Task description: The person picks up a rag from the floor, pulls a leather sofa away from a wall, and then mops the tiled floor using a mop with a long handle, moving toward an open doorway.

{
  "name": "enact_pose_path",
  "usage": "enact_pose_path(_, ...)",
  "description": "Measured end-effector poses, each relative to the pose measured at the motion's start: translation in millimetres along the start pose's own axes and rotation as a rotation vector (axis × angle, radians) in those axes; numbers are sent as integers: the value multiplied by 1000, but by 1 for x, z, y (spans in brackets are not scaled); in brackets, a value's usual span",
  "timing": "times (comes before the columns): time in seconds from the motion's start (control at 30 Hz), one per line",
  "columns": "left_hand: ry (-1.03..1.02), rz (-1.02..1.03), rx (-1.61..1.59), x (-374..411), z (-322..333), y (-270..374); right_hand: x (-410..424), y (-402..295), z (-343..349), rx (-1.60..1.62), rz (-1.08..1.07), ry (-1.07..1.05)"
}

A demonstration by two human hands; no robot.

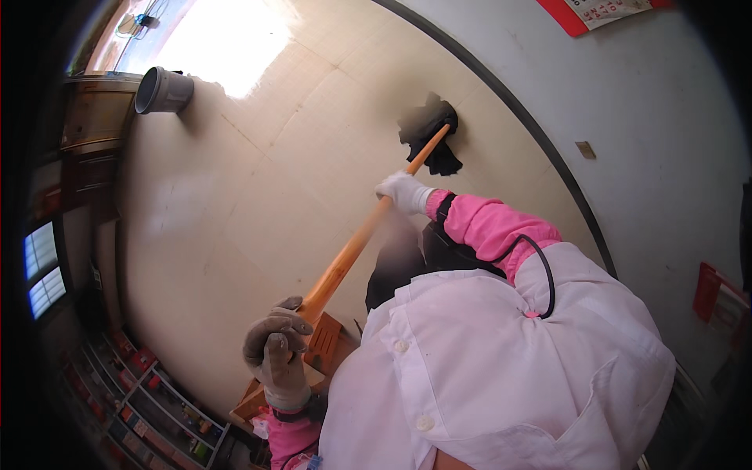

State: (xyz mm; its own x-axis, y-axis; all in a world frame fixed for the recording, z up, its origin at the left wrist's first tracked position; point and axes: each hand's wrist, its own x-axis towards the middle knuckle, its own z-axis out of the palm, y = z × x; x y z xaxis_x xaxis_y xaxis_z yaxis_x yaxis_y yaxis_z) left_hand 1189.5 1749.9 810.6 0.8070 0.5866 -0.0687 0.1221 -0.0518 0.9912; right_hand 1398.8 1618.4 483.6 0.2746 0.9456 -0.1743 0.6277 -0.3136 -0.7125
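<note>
A mop with a wooden handle (pixel 358 241) slants across the view, its black cloth head (pixel 432 132) lying on the beige floor. My right hand (pixel 404 191), in a white glove, grips the shaft partway along. At the upper end, my left hand (pixel 277 346) wears a soiled grey-white glove, its fingers curled about the handle's end, which they partly hide. Pink sleeves cover both forearms. A blurred patch veils part of the mop head.
A grey bucket (pixel 164 91) stands on the floor at upper left, by a wooden cabinet (pixel 97 114). Shelves of goods (pixel 164 405) line the lower left. An orange wooden stool or chair (pixel 323 343) is close to my left hand. The white wall (pixel 529 70) with dark skirting runs along the right.
</note>
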Motion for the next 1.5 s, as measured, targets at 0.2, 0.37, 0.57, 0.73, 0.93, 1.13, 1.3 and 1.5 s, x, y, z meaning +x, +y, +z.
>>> enact_pose_path(0.2,-136,64,100,80,-19,-22,30,24,3,62,151,177)
enact_pose_path(0.37,-113,153,193,135,-22,-31,67,47,-11,89,202,122)
enact_pose_path(0.57,-75,196,75,170,-62,-55,85,25,-21,115,237,-37)
enact_pose_path(0.73,107,87,-134,247,-132,-36,99,-28,-51,223,255,-214)
enact_pose_path(0.93,18,-201,-204,316,-139,-155,69,14,-22,258,455,-331)
enact_pose_path(1.13,-378,-457,-566,315,32,-283,-8,153,48,171,852,-252)
enact_pose_path(1.3,-923,-541,-338,393,126,-205,-25,190,2,67,1105,-94)
enact_pose_path(1.5,-891,-474,-328,541,58,-185,138,194,-56,-63,1109,129)
